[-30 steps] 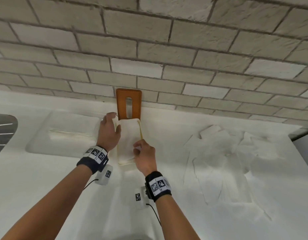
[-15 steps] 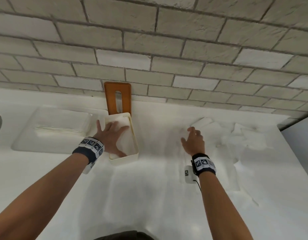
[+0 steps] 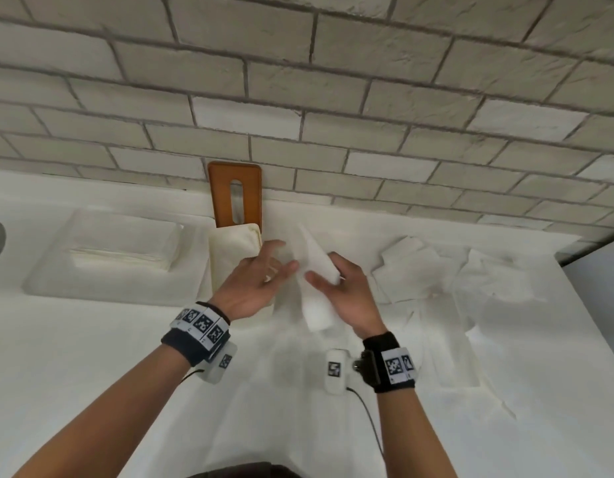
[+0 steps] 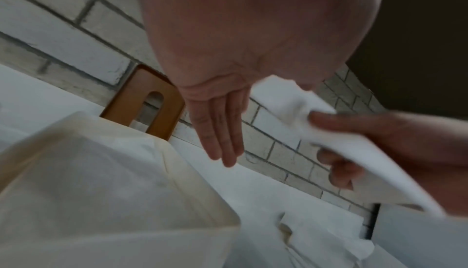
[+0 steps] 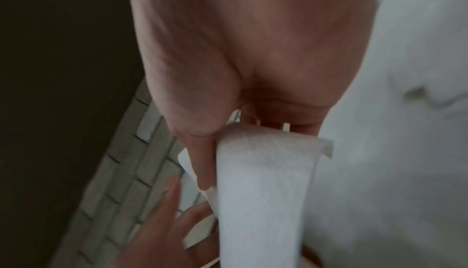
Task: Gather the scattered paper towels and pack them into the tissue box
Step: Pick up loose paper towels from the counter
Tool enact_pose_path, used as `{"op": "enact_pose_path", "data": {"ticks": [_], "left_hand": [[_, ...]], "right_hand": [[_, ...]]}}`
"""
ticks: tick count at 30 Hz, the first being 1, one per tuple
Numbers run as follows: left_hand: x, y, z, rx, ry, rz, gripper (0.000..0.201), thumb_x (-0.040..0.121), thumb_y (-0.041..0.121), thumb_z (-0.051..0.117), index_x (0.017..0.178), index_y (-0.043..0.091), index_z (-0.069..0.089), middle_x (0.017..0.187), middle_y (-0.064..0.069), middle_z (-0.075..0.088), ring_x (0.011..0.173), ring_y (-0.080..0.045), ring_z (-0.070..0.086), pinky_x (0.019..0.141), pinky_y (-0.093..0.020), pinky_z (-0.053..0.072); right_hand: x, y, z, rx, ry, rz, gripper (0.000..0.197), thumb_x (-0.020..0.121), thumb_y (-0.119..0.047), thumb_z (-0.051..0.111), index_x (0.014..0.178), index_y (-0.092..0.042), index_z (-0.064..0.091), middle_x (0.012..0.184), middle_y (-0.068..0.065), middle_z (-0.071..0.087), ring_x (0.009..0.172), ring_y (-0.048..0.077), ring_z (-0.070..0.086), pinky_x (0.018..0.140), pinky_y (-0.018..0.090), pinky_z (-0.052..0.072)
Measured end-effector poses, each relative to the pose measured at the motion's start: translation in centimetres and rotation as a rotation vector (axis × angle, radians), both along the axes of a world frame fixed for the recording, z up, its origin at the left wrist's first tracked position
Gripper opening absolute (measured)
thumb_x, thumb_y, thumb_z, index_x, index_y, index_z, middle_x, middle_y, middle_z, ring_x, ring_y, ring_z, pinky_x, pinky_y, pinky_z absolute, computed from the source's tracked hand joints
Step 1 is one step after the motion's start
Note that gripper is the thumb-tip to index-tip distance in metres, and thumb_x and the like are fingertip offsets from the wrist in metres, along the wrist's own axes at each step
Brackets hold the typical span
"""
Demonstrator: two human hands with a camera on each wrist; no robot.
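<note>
The right hand (image 3: 346, 291) has its grip closed on a folded paper towel (image 3: 314, 281), thumb on one face and fingers curled behind the other, so the sheet stands tilted in the air between the two hands. The left hand (image 3: 253, 284) is spread with fingers straight, its fingertips (image 3: 288, 267) just meeting the towel's near face; it has hold of nothing. Both hover above the counter (image 3: 126, 391), over the right rim of the cream tissue box (image 3: 229, 246), which sits against the counter's back edge with its orange slotted lid (image 3: 234, 194) propped on the brick wall behind. White sheets already lie inside the box. Toward the counter's right side the rest of the scattered paper towels (image 3: 453, 270) lie loose and overlapping. A clear tray (image 3: 102, 257) with a flat stack in it sits left of the box.

This looks like the carry-and-tidy step: one sheet fetched, being squared between the hands. Next, I'd guess, it wants lowering flat into the box, the left palm pressing it down so it does not spring up.
</note>
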State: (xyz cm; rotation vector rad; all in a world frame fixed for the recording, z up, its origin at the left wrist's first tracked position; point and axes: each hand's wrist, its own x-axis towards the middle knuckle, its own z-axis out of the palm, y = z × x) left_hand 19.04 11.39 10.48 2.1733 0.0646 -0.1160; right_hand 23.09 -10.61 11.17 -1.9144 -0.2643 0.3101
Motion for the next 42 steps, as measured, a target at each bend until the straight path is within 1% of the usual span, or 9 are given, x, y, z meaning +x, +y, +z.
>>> {"op": "enact_pose_path", "data": {"ticks": [6, 10, 14, 22, 27, 30, 34, 38, 42], "left_hand": [[1.1, 2.7, 1.7, -0.449, -0.166, 0.318, 0.065, 0.094, 0.033, 0.081, 0.147, 0.026, 0.044, 0.116, 0.002, 0.077, 0.1, -0.012, 0.076, 0.084, -0.036, 0.064], [2.8, 6.9, 0.1, -0.139, -0.267, 0.426, 0.067, 0.092, 0.02, 0.084, 0.145, 0.025, 0.043, 0.086, -0.006, 0.075, 0.079, -0.019, 0.074, 0.071, -0.032, 0.059], [4.0, 9.7, -2.1, 0.12, -0.192, 0.358, 0.065, 0.095, 0.015, 0.078, 0.149, 0.013, 0.042, 0.067, -0.009, 0.063, 0.066, -0.017, 0.061, 0.07, -0.035, 0.046], [2.5, 9.9, -4.1, 0.555, -0.176, 0.159, 0.056, 0.096, 0.022, 0.071, 0.147, 0.019, 0.047, 0.145, -0.014, 0.05, 0.129, -0.042, 0.052, 0.105, -0.059, 0.047], [1.3, 8.1, -4.9, 0.748, 0.292, -0.213, 0.084, 0.095, 0.074, 0.054, 0.164, 0.038, 0.023, 0.175, 0.005, 0.015, 0.163, -0.029, 0.011, 0.121, -0.076, 0.001], [0.8, 7.4, -4.9, 0.73, 0.258, -0.163, 0.08, 0.096, 0.069, 0.057, 0.163, 0.037, 0.026, 0.175, 0.005, 0.014, 0.164, -0.025, 0.0, 0.12, -0.075, -0.01], [-1.1, 4.8, -4.1, 0.515, -0.116, 0.062, 0.047, 0.104, 0.037, 0.06, 0.148, 0.026, 0.049, 0.162, -0.002, 0.043, 0.158, -0.024, 0.027, 0.131, -0.058, 0.016], [-4.1, -0.1, -3.3, 0.302, -0.394, 0.112, 0.023, 0.099, 0.018, 0.072, 0.122, 0.018, 0.068, 0.123, 0.003, 0.066, 0.116, -0.017, 0.06, 0.097, -0.022, 0.043], [-4.9, -5.0, -4.1, 0.246, -0.355, -0.086, 0.015, 0.101, 0.02, 0.069, 0.116, 0.022, 0.07, 0.116, 0.006, 0.071, 0.11, -0.015, 0.066, 0.097, -0.028, 0.05]], "right_hand": [[-1.7, 6.8, 0.5, 0.252, 0.114, -0.073, 0.052, 0.09, -0.045, 0.085, 0.134, -0.034, 0.061, 0.119, -0.006, 0.078, 0.106, 0.014, 0.077, 0.094, 0.049, 0.064], [-3.0, 8.9, -1.6, 0.187, 0.129, -0.21, 0.055, 0.095, -0.032, 0.079, 0.137, -0.047, 0.047, 0.098, -0.001, 0.079, 0.087, 0.009, 0.076, 0.083, 0.031, 0.064], [-2.8, 11.2, -3.8, -0.055, 0.042, -0.182, 0.029, 0.1, -0.011, 0.064, 0.12, -0.032, 0.057, 0.088, -0.003, 0.08, 0.074, 0.006, 0.072, 0.073, 0.021, 0.056], [-1.7, 14.2, -3.5, -0.585, 0.003, 0.128, 0.039, 0.11, -0.01, 0.044, 0.149, -0.014, 0.043, 0.131, 0.02, 0.055, 0.116, 0.041, 0.061, 0.103, 0.048, 0.054], [-2.9, 11.8, -2.6, -0.481, -0.096, 0.084, 0.028, 0.107, -0.022, 0.054, 0.135, -0.017, 0.05, 0.114, 0.015, 0.069, 0.105, 0.037, 0.066, 0.093, 0.048, 0.057], [-2.9, 6.7, -3.3, -0.402, -0.208, -0.064, 0.017, 0.102, -0.027, 0.061, 0.119, -0.024, 0.057, 0.104, 0.002, 0.078, 0.092, 0.027, 0.075, 0.083, 0.042, 0.062], [-1.5, -5.6, -5.9, -0.548, -0.381, -0.411, 0.032, 0.095, -0.021, 0.07, 0.126, -0.016, 0.063, 0.115, 0.013, 0.073, 0.102, 0.036, 0.071, 0.086, 0.044, 0.06], [0.1, -17.5, -8.6, -0.759, -0.193, -0.811, 0.061, 0.091, -0.028, 0.078, 0.142, -0.011, 0.049, 0.14, 0.024, 0.056, 0.12, 0.051, 0.058, 0.097, 0.059, 0.052], [0.7, -22.7, -10.2, -0.836, 0.024, -0.627, 0.039, 0.097, -0.036, 0.071, 0.131, -0.023, 0.058, 0.125, 0.01, 0.075, 0.119, 0.04, 0.065, 0.103, 0.052, 0.045]]}}
